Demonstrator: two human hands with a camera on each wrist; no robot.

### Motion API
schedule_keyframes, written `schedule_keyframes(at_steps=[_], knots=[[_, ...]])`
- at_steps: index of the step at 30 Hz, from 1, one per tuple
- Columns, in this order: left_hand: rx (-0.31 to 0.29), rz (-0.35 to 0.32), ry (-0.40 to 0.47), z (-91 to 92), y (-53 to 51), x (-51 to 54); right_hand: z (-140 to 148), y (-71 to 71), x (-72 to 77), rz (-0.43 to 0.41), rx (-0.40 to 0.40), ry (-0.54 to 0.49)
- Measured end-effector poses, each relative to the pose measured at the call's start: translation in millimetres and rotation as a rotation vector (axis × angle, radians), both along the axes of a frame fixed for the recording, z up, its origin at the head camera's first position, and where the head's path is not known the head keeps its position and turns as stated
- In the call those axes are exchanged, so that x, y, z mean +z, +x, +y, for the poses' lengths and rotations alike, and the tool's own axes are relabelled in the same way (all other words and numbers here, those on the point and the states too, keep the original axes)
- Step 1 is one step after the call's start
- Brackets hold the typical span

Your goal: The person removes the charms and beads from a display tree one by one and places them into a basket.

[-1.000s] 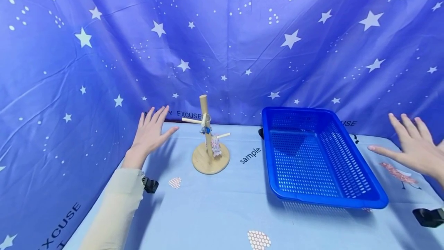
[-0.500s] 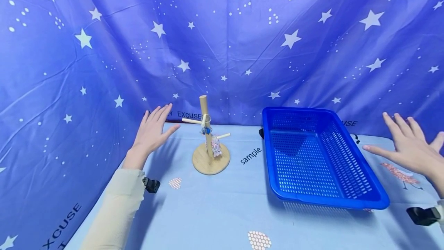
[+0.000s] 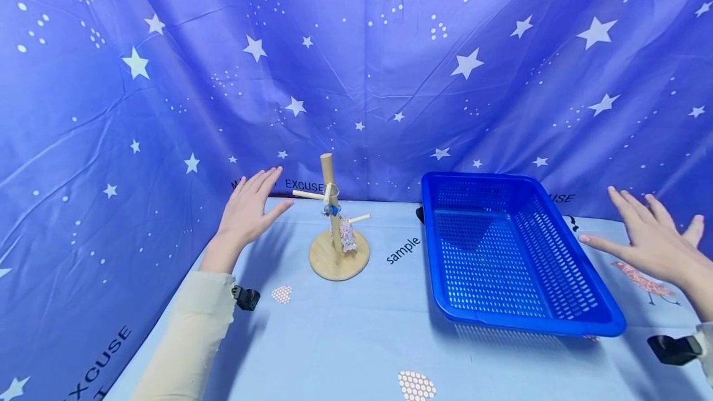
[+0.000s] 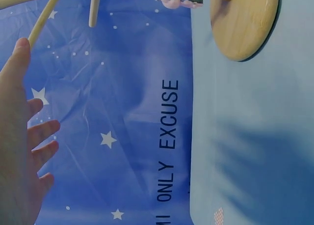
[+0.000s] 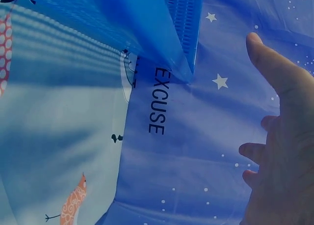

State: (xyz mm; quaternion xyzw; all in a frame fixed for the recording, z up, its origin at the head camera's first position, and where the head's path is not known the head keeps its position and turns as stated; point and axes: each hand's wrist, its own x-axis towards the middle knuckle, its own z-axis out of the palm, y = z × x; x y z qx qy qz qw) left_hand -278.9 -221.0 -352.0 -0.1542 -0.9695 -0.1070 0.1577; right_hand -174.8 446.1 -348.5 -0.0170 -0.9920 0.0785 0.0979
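A small wooden stand point(image 3: 327, 169) with a round base and side pegs stands left of the middle of the table. Small items hang on it: a pinkish beaded piece point(image 3: 348, 235) low down, and rings with a blue bit point(image 3: 333, 210) higher up; their exact kind is too small to tell. My left hand point(image 3: 245, 215) hovers to the stand's left, fingers straight, holding nothing. On the right side lies a blue perforated plastic basket point(image 3: 523, 325) with nothing in it. My right hand point(image 3: 657, 243) hovers beyond its right rim, fingers spread, holding nothing.
A light blue printed cloth point(image 3: 345, 345) covers the table. Behind and to the left hangs a blue star-patterned curtain point(image 3: 362, 67), close to the table's back edge. A black camera point(image 3: 675, 349) is strapped to the right wrist, another black camera point(image 3: 246, 297) to the left.
My left hand has shifted slightly right, towards the stand. The right hand has moved a little left, towards the basket, and more of its wrist shows. Stand and basket have stayed put.
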Motion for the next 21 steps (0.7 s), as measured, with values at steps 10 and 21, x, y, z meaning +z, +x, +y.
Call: schedule_keyframes(at_steps=[10, 21], knots=[[-0.029, 0.033, 0.002, 6.1, 1.1, 1.5, -4.5, -1.1, -4.5, 0.01, 0.024, -0.005], [-0.067, 0.076, 0.005, 13.3, 4.8, 2.7, -15.0, 1.1, -0.7, -0.013, 0.087, -0.002]])
